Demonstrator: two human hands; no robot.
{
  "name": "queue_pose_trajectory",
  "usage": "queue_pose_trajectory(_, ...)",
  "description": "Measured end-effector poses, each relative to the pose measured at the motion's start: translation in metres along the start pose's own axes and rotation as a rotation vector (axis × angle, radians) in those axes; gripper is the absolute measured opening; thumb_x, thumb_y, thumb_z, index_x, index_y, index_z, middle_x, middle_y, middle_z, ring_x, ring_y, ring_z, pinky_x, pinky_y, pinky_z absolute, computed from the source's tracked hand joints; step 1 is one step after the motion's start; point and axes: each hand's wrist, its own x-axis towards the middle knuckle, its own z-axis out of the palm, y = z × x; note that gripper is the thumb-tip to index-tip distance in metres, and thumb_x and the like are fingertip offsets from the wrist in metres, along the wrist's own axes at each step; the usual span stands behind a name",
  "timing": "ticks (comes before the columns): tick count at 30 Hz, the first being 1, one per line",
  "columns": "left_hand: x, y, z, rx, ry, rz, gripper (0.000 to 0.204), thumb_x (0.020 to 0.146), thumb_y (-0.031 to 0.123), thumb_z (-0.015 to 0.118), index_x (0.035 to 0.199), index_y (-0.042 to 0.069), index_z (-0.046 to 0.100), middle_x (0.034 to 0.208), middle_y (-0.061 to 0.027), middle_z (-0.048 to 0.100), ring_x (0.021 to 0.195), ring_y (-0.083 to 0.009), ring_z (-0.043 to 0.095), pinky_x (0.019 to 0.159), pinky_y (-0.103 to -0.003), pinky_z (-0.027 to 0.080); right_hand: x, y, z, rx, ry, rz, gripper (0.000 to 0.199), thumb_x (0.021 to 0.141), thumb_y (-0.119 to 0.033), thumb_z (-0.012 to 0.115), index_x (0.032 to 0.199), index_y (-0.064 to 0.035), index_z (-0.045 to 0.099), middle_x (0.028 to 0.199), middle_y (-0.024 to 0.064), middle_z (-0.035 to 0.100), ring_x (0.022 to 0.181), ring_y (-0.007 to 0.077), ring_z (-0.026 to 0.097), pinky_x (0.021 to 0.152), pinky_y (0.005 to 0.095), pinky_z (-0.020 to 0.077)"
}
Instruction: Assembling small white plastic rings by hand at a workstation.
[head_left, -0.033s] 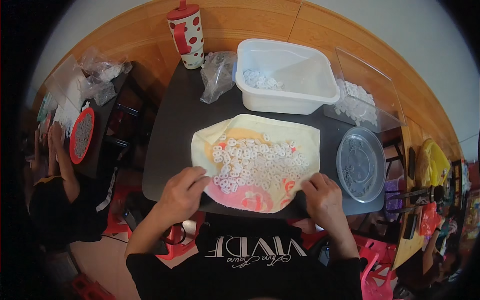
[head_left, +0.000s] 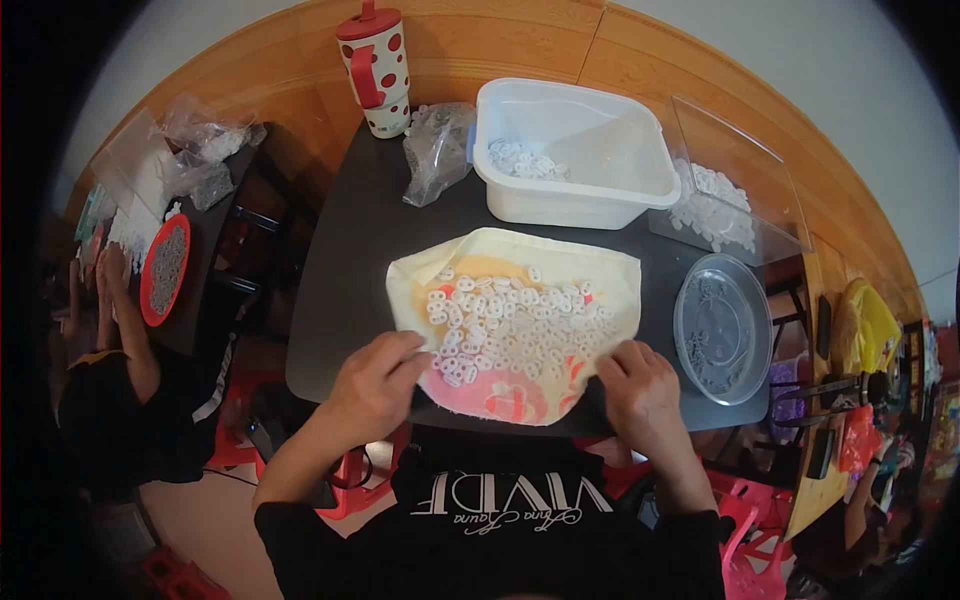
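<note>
In the head view, the left hand [head_left: 378, 385] pinches the cloth [head_left: 615, 265] at its near left edge; the right hand [head_left: 645, 392] pinches its near right edge. The cloth lies on the worktop [head_left: 340, 270], nearer than the white tub [head_left: 560, 206], bearing loose white pieces [head_left: 490, 308]. Raising both edges evenly should stop pieces spilling.

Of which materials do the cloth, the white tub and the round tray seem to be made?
Cloth: probably matte woven fabric, since it folds softly at one corner. White tub: likely opaque moulded plastic, smooth, with a thick rolled rim. Round tray: clear and glossy, plastic or perhaps glass; the dark table shows through.
</note>
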Motion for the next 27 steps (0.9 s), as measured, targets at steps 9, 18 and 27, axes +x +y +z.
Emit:
queue_pose_trajectory(9,0.027,0.005,0.017,-0.162,0.037,0.091,0.03,0.069,-0.014,0.063,0.097,-0.004,0.067,0.105,-0.0186,0.063,0.087,-0.0345,0.066,0.073,-0.039,0.056,0.029,-0.009,0.006,0.012,0.07,-0.081,0.019,0.069,0.0,0.062,0.088,-0.003,0.063,0.085,0.0107,0.056,0.077,0.0299,0.061,0.065,0.0416,0.049)
queue_pose_trajectory(18,0.022,-0.017,0.003,-0.227,0.068,-0.11,0.033,0.072,-0.016,0.06,0.099,-0.001,0.068,0.103,-0.0152,0.064,0.09,-0.0335,0.067,0.075,-0.039,0.056,0.021,0.009,-0.012,0.051,0.05,0.035,0.018,0.077,0.006,0.062,0.093,-0.0023,0.063,0.086,0.0142,0.057,0.079,0.0361,0.062,0.065,0.0453,0.0501)
queue_pose_trajectory(27,0.033,-0.018,-0.004,-0.221,0.16,-0.047,0.033,0.072,-0.018,0.059,0.097,0.0,0.069,0.099,-0.0141,0.065,0.085,-0.0306,0.067,0.071,-0.035,0.054,0.03,0.018,-0.015,0.04,0.068,0.032,0.019,0.074,0.007,0.063,0.092,-0.0008,0.063,0.09,0.0148,0.059,0.084,0.036,0.063,0.069,0.0447,0.0518)
